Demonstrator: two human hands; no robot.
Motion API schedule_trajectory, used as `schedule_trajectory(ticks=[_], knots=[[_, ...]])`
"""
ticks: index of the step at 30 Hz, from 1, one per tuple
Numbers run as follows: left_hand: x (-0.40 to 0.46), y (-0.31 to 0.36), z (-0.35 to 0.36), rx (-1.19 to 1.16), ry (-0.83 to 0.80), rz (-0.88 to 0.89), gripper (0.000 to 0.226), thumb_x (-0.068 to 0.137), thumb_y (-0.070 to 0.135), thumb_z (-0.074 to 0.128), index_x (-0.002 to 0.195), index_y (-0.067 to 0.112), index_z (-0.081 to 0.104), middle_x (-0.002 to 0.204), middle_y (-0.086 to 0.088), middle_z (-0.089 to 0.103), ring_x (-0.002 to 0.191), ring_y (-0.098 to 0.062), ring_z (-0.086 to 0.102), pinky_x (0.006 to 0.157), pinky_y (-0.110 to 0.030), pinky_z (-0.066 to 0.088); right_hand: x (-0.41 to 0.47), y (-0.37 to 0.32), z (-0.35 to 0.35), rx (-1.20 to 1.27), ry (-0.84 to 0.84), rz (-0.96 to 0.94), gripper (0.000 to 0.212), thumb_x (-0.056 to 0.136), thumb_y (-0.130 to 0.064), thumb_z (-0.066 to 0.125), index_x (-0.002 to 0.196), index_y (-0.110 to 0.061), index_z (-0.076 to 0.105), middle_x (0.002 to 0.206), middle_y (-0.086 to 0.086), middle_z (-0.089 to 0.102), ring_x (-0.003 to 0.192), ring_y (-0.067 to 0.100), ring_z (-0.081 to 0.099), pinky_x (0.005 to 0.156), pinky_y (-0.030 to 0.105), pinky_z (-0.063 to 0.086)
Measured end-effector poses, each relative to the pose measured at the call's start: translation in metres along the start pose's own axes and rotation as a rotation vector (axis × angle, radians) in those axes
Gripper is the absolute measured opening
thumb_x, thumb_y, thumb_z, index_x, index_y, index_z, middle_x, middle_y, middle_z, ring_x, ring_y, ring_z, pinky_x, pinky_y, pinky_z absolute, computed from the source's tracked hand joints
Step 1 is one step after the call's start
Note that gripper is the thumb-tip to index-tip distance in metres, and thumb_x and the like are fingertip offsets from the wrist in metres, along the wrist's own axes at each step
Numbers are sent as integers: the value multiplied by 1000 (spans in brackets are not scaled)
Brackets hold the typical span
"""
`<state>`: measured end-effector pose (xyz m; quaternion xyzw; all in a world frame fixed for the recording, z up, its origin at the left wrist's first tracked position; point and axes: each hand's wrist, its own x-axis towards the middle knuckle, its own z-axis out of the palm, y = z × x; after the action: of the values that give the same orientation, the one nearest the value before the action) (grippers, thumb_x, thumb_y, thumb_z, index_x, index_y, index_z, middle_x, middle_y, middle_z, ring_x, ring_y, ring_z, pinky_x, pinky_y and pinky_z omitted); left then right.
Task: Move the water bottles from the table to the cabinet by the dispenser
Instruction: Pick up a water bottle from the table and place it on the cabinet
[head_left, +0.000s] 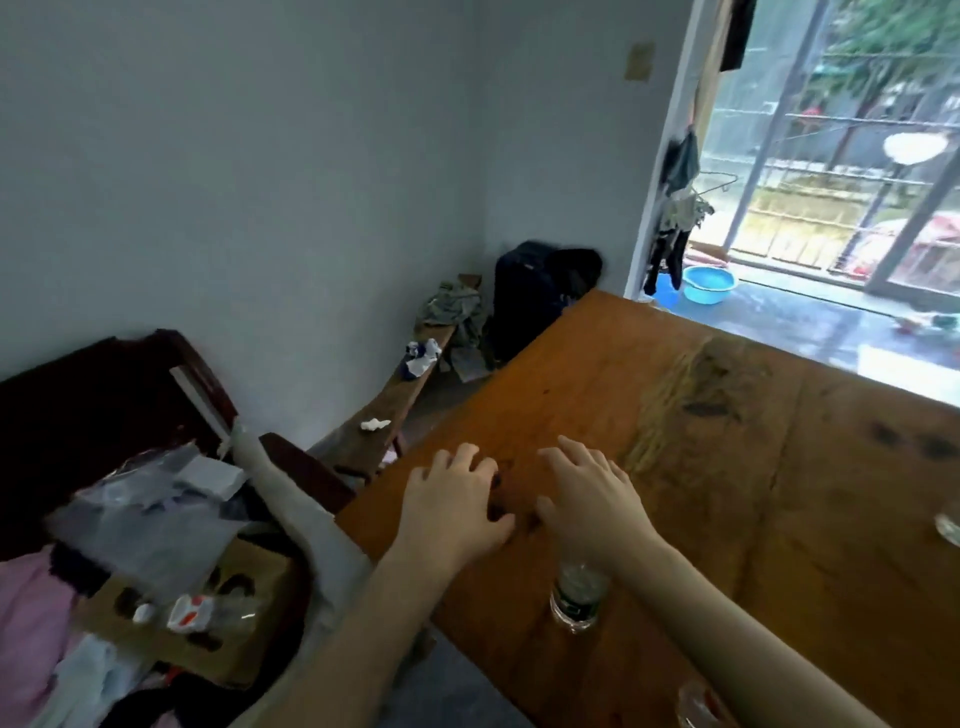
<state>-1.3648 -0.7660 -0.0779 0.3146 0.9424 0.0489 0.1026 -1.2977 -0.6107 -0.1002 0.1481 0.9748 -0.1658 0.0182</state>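
A clear water bottle (575, 597) with a green label stands on the wooden table (727, 467), partly hidden under my right forearm. Part of another clear bottle (949, 527) shows at the right edge of the view, and a third clear object (698, 701) shows at the bottom edge. My left hand (452, 501) and my right hand (592, 491) hover side by side over the table's left part, palms down, fingers spread, holding nothing. No cabinet or dispenser is in view.
Left of the table stand a cardboard box (208, 613) heaped with bags and clothes, a dark wooden chair (93, 410) and a bench (384, 410) with crumpled paper. A dark bag (535, 296) sits in the corner. A balcony door with a blue basin (709, 285) opens behind.
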Motion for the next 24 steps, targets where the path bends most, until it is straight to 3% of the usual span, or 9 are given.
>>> schedule_trajectory(ticks=[8,13,16,19,24], knots=[[60,17,28,59,-189,418,74,90,63,57,154,32,35,164,4,27,150,-23,28,120,-47,27,-13,20,2,0,92,393,54,95,-41,49,147,-28,39,160,2,32,144,26,35,116,45,33],[75,35,47,18,-282,623,85,82,63,67,153,32,34,160,9,32,145,-18,33,118,-43,32,-30,35,2,2,113,527,54,96,-42,50,146,-25,42,159,4,33,143,26,36,114,42,34],[82,42,59,-116,-414,656,89,75,58,79,149,33,37,152,14,40,137,-14,41,114,-41,40,-36,42,6,18,121,574,56,96,-45,49,147,-25,41,160,3,32,143,25,36,114,43,35],[89,38,76,-353,-572,620,77,70,39,90,134,36,49,132,16,54,123,-8,53,107,-34,49,-39,46,11,34,123,601,56,95,-45,49,146,-25,41,160,3,32,142,25,37,113,42,35],[92,30,97,-546,-611,610,50,72,16,88,111,31,62,107,9,72,100,-2,69,94,-32,59,-43,50,22,56,118,613,55,95,-43,49,147,-26,41,160,3,32,142,24,36,114,42,35]])
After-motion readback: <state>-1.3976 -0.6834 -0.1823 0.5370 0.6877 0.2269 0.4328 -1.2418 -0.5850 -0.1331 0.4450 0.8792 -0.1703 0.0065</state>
